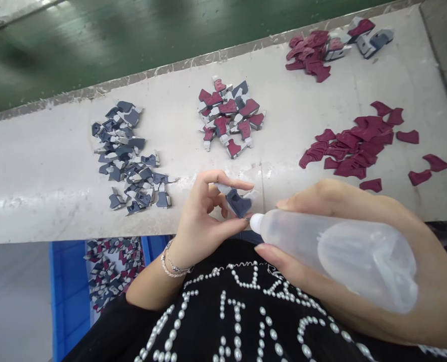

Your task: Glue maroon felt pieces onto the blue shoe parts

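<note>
My left hand [202, 216] is up at the tabletop edge, fingers narrow: thumb below and forefinger above, pinching a dark grey cut piece [236, 202] with a white backing. The piece sits in the air just off the tabletop [38, 201], not resting on it.

My right hand [362, 201] has its fingers wrapped wide around a translucent plastic squeeze bottle [336, 259], held on its side. Its white nozzle [256, 222] points left, just beside the lower edge of the piece. I can't tell whether it touches.

Across the tabletop, left to right: a loose pile of grey-and-white pieces [127, 161], a pile of maroon-and-white pieces [227, 116], and scattered plain maroon cutouts [353, 148]. A further maroon cluster [308, 55] lies near the far edge, with a few grey-and-white pieces beside it.

Below the tabletop on my left, a blue crate [67, 296] holds mixed pieces [112, 271]. A beaded bracelet [174, 261] circles my left wrist. My black top [234, 311] carries pearl studs.
</note>
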Tool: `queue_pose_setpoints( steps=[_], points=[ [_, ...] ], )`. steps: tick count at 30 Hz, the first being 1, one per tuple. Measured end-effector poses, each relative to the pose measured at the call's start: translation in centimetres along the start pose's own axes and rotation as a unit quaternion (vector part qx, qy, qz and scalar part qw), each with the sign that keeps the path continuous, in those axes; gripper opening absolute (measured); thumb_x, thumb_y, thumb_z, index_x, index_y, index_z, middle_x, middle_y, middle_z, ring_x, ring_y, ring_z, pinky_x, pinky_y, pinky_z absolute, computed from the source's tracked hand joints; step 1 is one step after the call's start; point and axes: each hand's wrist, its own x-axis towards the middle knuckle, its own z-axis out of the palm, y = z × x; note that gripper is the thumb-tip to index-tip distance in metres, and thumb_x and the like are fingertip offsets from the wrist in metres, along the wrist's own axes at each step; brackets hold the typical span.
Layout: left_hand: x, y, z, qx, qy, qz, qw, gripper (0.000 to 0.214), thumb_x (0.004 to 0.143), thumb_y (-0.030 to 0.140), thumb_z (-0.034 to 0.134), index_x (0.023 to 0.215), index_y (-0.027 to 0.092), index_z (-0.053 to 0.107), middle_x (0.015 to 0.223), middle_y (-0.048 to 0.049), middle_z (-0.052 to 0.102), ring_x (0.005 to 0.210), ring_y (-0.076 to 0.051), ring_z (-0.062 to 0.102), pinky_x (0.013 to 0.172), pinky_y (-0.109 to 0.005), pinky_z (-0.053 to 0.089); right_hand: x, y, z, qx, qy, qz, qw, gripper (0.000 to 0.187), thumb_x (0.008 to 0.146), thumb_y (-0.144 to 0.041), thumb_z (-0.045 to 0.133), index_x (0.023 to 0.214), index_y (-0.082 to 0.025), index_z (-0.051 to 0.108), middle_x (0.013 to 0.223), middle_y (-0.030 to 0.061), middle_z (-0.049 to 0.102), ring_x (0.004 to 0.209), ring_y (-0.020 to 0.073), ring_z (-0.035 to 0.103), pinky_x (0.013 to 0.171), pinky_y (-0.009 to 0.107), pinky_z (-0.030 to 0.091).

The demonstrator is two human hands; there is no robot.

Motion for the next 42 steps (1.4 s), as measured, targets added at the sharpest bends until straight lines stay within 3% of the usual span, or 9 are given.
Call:
queue_pose_setpoints(
  steps=[5,10,14,24,29,42],
  points=[
    [-0.02,-0.09,0.09,0.021,0.016,0.025,0.999,0.054,0.073,0.011,0.084,0.108,0.028,0.046,0.114,-0.0023,0.071,0.076,-0.013,0.066,0.059,-0.024,0.048,-0.3,-0.1,-0.09,-0.004,0.006,0.001,1.0,0.026,0.079,-0.029,0.08,0.082,-0.027,0.054,0.065,-0.0096,0.057,0.046,0.0069,0.055,0.042,0.022,0.045],
    [-0.06,-0.24,0.15,0.045,0.033,0.047,0.997,0.056,0.072,0.011,0.086,0.109,0.028,0.047,0.113,-0.0024,0.071,0.074,-0.013,0.066,0.058,-0.024,0.048,-0.45,-0.16,-0.05,-0.034,0.059,0.021,0.997,0.022,0.083,-0.039,0.075,0.082,-0.027,0.058,0.065,-0.0067,0.06,0.047,0.0108,0.057,0.039,0.026,0.043],
    [-0.1,-0.35,0.15,0.049,0.043,0.05,0.997,0.056,0.072,0.009,0.085,0.11,0.028,0.048,0.114,-0.0023,0.071,0.075,-0.012,0.065,0.059,-0.023,0.047,-0.42,-0.25,0.1,-0.023,0.017,0.002,1.0,0.023,0.082,-0.037,0.078,0.083,-0.027,0.057,0.065,-0.0079,0.062,0.046,0.0105,0.058,0.041,0.025,0.045],
    [-0.07,-0.13,0.15,0.024,0.014,0.032,0.999,0.055,0.073,0.01,0.083,0.11,0.028,0.046,0.111,-0.0035,0.071,0.088,-0.017,0.07,0.06,-0.023,0.049,-0.08,-0.37,-0.35,-0.029,0.056,0.041,0.997,0.025,0.082,-0.039,0.076,0.081,-0.026,0.054,0.065,-0.0068,0.058,0.052,0.0118,0.058,0.043,0.026,0.042],
    [-0.08,-0.08,0.18,0.012,0.017,0.025,0.999,0.057,0.071,0.008,0.084,0.108,0.028,0.046,0.11,-0.0014,0.071,0.078,-0.013,0.066,0.059,-0.022,0.048,-0.25,-0.36,-0.55,-0.054,0.034,0.021,0.998,0.024,0.084,-0.041,0.074,0.082,-0.028,0.054,0.064,-0.0073,0.059,0.048,0.0106,0.056,0.038,0.027,0.038],
    [0.0,0.11,0.07,0.014,-0.002,0.022,1.0,0.05,0.077,0.016,0.082,0.108,0.028,0.046,0.109,-0.0032,0.071,0.078,-0.013,0.064,0.059,-0.023,0.048,-0.21,-0.12,-0.64,-0.064,0.062,0.034,0.995,0.027,0.084,-0.049,0.071,0.079,-0.029,0.054,0.058,-0.008,0.056,0.038,0.0081,0.048,0.033,0.027,0.039]
  ],
)
